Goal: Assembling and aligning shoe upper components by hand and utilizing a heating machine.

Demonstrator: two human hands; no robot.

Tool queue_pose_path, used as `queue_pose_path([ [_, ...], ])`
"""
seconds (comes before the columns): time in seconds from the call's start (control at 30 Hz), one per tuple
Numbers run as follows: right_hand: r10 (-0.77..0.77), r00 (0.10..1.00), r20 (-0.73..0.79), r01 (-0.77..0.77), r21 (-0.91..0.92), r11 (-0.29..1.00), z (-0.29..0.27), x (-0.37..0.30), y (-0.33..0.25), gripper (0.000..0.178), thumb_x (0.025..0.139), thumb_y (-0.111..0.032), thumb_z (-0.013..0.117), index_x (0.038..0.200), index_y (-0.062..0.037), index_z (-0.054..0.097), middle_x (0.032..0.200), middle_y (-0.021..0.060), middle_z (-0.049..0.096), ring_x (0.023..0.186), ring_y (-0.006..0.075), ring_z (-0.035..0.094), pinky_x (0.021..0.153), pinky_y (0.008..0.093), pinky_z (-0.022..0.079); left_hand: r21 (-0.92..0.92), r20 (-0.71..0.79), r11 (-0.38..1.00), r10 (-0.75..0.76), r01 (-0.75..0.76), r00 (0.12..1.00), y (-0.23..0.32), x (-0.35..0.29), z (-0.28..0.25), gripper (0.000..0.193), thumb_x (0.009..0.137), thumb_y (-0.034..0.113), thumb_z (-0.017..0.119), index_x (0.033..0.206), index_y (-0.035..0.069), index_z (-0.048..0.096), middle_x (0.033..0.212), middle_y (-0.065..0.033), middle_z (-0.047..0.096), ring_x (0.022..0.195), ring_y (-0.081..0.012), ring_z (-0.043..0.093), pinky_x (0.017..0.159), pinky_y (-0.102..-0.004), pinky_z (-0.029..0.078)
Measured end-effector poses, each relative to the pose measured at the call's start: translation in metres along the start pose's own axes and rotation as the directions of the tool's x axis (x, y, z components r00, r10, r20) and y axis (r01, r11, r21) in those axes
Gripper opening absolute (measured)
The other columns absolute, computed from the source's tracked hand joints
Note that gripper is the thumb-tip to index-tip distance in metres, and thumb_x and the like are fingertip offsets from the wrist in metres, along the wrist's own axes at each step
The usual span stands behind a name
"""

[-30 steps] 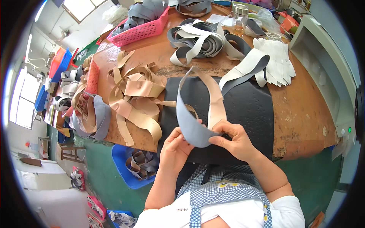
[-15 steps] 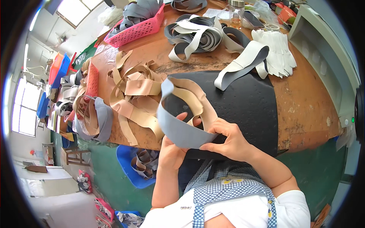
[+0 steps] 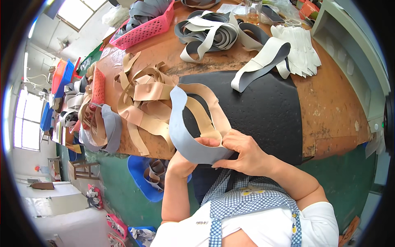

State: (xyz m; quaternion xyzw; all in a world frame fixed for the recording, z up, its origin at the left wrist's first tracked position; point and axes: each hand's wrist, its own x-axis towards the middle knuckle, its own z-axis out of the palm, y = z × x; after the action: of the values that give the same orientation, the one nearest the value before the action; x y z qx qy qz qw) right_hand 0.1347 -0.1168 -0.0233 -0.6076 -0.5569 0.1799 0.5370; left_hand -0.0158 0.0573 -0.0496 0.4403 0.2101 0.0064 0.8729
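Observation:
A curved strip of material, grey-blue on one side (image 3: 188,145) and beige to pinkish on the other, stands up in a loop above the near edge of a black mat (image 3: 271,111). My left hand (image 3: 182,165) is behind and below the grey part, its fingers coming up inside the loop and closed on the beige ends. My right hand (image 3: 246,154) pinches the strip's right end, thumb on the grey face and fingers at the edge. Left of the mat lies a heap of beige strips (image 3: 154,92); one seems to run close to the loop.
On the brown table (image 3: 333,115) are coiled grey-and-white strips (image 3: 222,35), a stack of white pieces (image 3: 298,51) and a pink basket (image 3: 144,29). A grey machine frame (image 3: 358,53) rises at right. Below the left edge stands a blue tub (image 3: 138,177) with strips.
My left fingertips have moved right and closed on the beige ends beside my right fingers. The loop has opened wider, its beige side now upright. The view has shifted slightly.

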Motion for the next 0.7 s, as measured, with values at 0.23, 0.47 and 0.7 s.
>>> queue_pose_path([
  [0.23,0.032,0.998,0.050,-0.031,-0.033,0.999,0.004,0.000,-0.001,0.037,0.073,-0.022,0.086,0.093,0.0036,0.067,0.094,0.0140,0.064,0.092,0.0292,0.063,0.081,0.0379,0.053,0.049,0.036,0.998,0.044,-0.046,0.998,-0.003,0.005,-0.008,0.056,0.079,0.025,0.081,0.122,-0.006,0.062,0.120,-0.0153,0.066,0.107,-0.0205,0.066,0.091,-0.0345,0.053],
  [0.47,0.317,0.948,0.000,-0.314,0.138,0.939,-0.004,-0.001,0.001,0.031,0.075,-0.018,0.085,0.082,0.0046,0.065,0.079,0.0105,0.059,0.077,0.0175,0.057,0.067,0.0313,0.046,-0.252,-0.175,0.946,0.162,-0.203,0.971,-0.013,-0.001,0.010,0.049,0.104,0.039,0.050,0.124,-0.005,0.060,0.122,-0.0181,0.066,0.108,-0.0252,0.067,0.090,-0.0383,0.055],
  [0.7,0.305,0.952,0.012,-0.305,0.089,0.948,0.002,-0.006,-0.002,0.025,0.074,-0.014,0.085,0.084,0.0011,0.068,0.078,0.0078,0.061,0.076,0.0172,0.057,0.067,0.0302,0.046,0.044,-0.085,0.956,0.292,-0.289,0.953,0.002,-0.005,0.020,0.025,0.098,0.022,0.064,0.110,0.000,0.061,0.110,-0.0202,0.069,0.101,-0.0288,0.070,0.087,-0.0423,0.058],
])
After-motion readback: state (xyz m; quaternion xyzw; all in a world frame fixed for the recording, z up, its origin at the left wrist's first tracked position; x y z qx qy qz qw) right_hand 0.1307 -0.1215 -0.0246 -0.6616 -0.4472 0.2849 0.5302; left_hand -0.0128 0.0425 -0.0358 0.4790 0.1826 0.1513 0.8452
